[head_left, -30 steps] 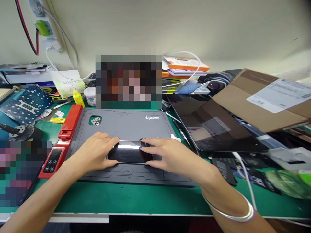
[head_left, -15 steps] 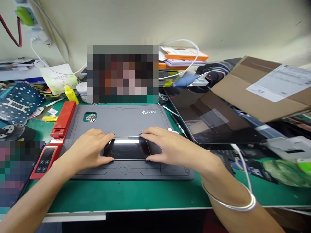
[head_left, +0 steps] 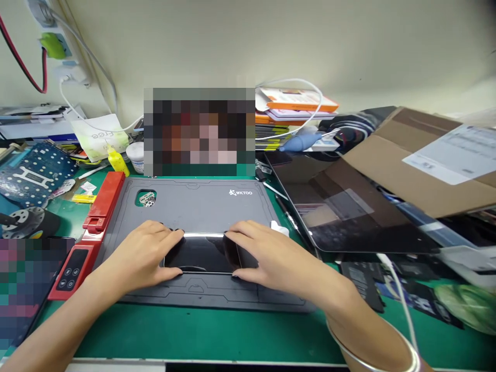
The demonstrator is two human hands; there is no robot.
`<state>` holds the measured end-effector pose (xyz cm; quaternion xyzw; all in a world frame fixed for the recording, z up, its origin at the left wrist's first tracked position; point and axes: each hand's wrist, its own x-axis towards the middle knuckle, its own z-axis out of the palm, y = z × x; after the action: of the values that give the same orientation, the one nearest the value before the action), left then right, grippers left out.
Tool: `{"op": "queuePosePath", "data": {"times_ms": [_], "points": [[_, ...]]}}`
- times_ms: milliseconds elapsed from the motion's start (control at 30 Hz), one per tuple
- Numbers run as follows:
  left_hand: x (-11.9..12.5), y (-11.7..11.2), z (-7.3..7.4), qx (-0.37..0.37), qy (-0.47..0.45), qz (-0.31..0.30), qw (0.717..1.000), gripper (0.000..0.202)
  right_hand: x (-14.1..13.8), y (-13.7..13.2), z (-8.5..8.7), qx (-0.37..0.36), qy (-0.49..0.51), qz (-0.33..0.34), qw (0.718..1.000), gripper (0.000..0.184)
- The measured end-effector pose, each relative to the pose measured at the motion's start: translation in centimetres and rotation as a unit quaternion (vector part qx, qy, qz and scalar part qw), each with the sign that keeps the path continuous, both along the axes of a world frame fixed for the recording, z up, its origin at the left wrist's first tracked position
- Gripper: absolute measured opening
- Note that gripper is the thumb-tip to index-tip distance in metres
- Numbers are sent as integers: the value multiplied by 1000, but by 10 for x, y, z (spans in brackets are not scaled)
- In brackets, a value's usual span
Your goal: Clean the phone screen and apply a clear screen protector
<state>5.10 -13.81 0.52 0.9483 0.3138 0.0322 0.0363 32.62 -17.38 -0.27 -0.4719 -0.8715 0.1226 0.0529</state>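
A dark, glossy smartphone lies lengthwise across the grey work mat, a bright light strip mirrored along its far edge. My left hand is closed on its left end, thumb at the near edge and fingers at the far edge. At the right end, my right hand grips the phone in the same way, wearing a silver bangle on that wrist. Both palms cover parts of the phone's ends. Small metal parts sit in the mat's cutout at the upper left.
A red folding lamp with a button panel borders the mat on the left. To the right lie a large black glass panel, a pen-like tool and a cardboard box. A yellow bottle and white tub stand behind.
The whole scene sits lower in view, as the camera has tilted up slightly. Both hands keep their hold on the phone, and the light reflection on its screen has narrowed toward the far edge.
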Motion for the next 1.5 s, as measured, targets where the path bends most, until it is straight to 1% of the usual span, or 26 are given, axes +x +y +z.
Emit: {"op": "queuePosePath", "data": {"times_ms": [133, 233, 367, 500, 600, 800, 933, 1100, 1133, 1167, 1233, 1267, 1300, 1333, 1433, 1500], "points": [[0, 0, -3, 0, -3, 1, 1000, 49, 4, 2, -7, 7, 7, 6, 1000, 39], [2, 1, -3, 6, 8, 2, 1000, 50, 5, 4, -10, 4, 12, -1, 1000, 41], [1, 0, -1, -1, 12, 10, 1000, 50, -4, 3, -7, -11, 27, 4, 1000, 48], [0, -1, 0, 6, 7, 8, 1000, 47, -12, 4, -4, -6, 45, 11, 999, 51], [0, -2, -1, 12, 7, 11, 1000, 45, -12, 4, -6, -1, 52, 13, 999, 49], [1, -4, 1, -4, 8, 11, 1000, 41, -9, 4, -12, -6, 62, 9, 998, 47], [1, -3, 1, -6, 12, 14, 1000, 42, -9, 5, -11, -23, 61, 11, 998, 50], [1, -3, 1, -2, 17, 13, 1000, 42, -10, 6, -7, -43, 87, -3, 995, 51], [1, -3, 1, -3, 18, 15, 1000, 42, -11, 6, -8, -46, 97, -5, 994, 50], [2, -3, 1, -6, 18, 17, 1000, 41, -12, 6, -8, -49, 109, -4, 993, 45], [2, -3, 1, -14, 20, 20, 1000, 42, -13, 5, -9, -52, 140, 1, 989, 27], [2, -3, 1, -18, 21, 20, 999, 43, -14, 4, -10, -51, 153, 1, 987, 21], [2, -3, 1, -21, 23, 20, 999, 43, -15, 4, -10, -49, 161, -1, 986, 18], [2, -3, 1, -23, 24, 21, 999, 43, -15, 3, -10, -49, 163, -5, 985, 20], [3, -3, 1, -20, 26, 22, 999, 41, -11, 2, -9, -52, 145, -12, 988, 38], [3, -3, 2, -18, 29, 26, 999, 41, -7, 1, -8, -53, 127, -9, 990, 44]]}}
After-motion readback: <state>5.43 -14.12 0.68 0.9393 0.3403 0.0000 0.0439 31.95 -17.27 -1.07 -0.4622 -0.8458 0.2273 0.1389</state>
